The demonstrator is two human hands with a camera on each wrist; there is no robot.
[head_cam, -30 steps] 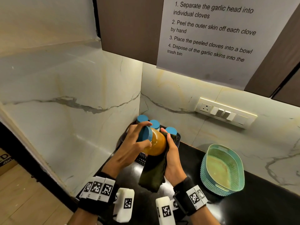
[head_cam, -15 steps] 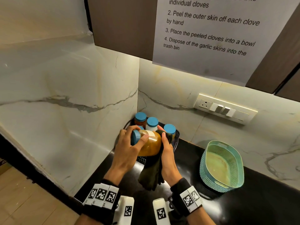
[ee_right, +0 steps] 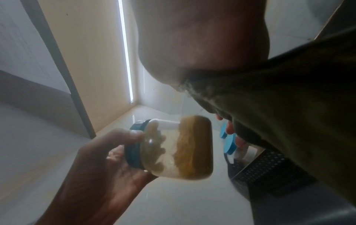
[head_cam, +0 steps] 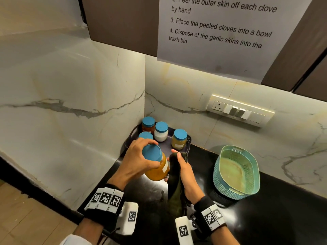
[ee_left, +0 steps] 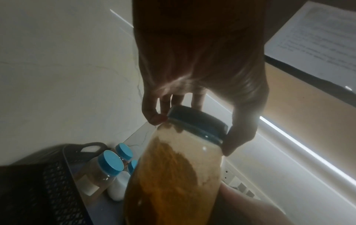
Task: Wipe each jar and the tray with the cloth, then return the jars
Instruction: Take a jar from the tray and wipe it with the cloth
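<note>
1. Head view: the left hand (head_cam: 139, 160) grasps the jar (head_cam: 157, 167) by its blue lid (head_cam: 151, 152), above the black counter (head_cam: 265, 218) just in front of the tray (head_cam: 188, 139). The right hand (head_cam: 184, 172) is clenched round the cloth (head_cam: 174, 184), which touches the jar's right side. The jar is tilted, lid up and toward the person, base down and away; its long axis runs from lid to base. Four other jars stand on the tray. Risk, as I judge it: the whole weight hangs from a fingertip hold on the lid, so a firm wipe could twist the jar out or loosen the lid.

2. Left wrist view: fingers (ee_left: 152, 115) and thumb pinch only the lid's rim (ee_left: 198, 121); the glass body hangs free below, base away from the palm. Orange powder (ee_left: 173, 175) is heaped to one side, which may pull the jar round. A fall here could strike the jars (ee_left: 108, 164) on the tray beneath.

3. Right wrist view: the jar (ee_right: 183, 146) lies nearly sideways, lid (ee_right: 134, 147) left toward the left hand (ee_right: 100, 167), base right. The cloth (ee_right: 279, 106) hangs just beside the base; whether it touches cannot be told here. Loose folds might snag the tray's mesh wall (ee_right: 265, 166).
</note>
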